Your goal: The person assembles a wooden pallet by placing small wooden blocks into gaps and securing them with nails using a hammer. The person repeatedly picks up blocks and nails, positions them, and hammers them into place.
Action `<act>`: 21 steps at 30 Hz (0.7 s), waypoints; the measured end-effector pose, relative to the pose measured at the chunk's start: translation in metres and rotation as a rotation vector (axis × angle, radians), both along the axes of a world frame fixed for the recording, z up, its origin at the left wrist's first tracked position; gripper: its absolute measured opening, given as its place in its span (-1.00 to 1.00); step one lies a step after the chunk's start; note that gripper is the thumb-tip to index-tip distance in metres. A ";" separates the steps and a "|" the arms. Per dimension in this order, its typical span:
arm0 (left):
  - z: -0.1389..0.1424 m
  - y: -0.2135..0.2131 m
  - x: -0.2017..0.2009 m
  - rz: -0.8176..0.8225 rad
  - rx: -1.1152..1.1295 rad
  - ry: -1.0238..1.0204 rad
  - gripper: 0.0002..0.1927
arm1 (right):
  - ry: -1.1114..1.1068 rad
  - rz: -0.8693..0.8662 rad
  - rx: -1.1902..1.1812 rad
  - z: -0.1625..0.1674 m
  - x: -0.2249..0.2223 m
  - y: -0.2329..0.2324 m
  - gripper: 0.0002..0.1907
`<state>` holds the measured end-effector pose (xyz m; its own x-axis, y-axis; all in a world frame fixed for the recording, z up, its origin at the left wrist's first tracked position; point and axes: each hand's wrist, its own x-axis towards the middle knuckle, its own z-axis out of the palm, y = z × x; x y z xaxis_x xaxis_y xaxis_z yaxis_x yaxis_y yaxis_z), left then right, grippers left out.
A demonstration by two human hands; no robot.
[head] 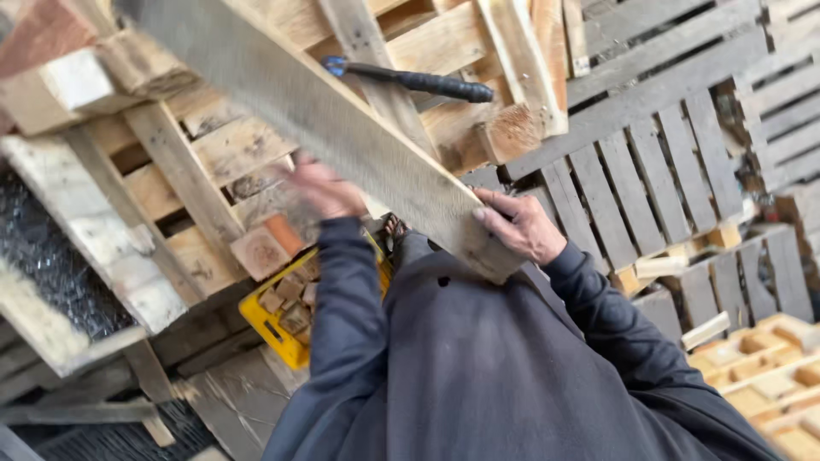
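right hand (523,226): fingers gripping plank (342,128) end | left hand (323,189): blurred, grip unclear

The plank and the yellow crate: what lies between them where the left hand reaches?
In the head view, the blurred left hand and its dark sleeve lie between the long plank and the yellow crate of wood blocks.

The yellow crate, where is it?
In the head view, the yellow crate sits low and left of centre, under the person's left hand, filled with small wooden blocks, beside a wooden pallet.
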<state>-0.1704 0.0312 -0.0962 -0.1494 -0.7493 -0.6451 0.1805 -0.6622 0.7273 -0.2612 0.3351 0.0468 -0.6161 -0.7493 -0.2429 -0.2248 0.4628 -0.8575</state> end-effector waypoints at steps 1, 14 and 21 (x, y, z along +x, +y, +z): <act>0.016 -0.021 0.023 -0.048 -0.130 0.459 0.18 | 0.050 0.037 -0.034 0.004 0.005 0.009 -0.54; 0.042 0.054 0.221 -0.045 -0.095 0.454 -0.35 | -0.362 -0.652 -0.186 -0.073 0.028 0.098 -0.55; 0.016 0.077 0.209 -0.049 0.212 0.412 -0.48 | 0.020 -0.476 -0.259 -0.086 -0.093 0.072 -0.68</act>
<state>0.0384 0.1085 -0.0800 -0.4573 -0.5928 -0.6629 0.3910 -0.8036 0.4488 -0.3540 0.4070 -0.0392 -0.9044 -0.4205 -0.0725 -0.0592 0.2918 -0.9546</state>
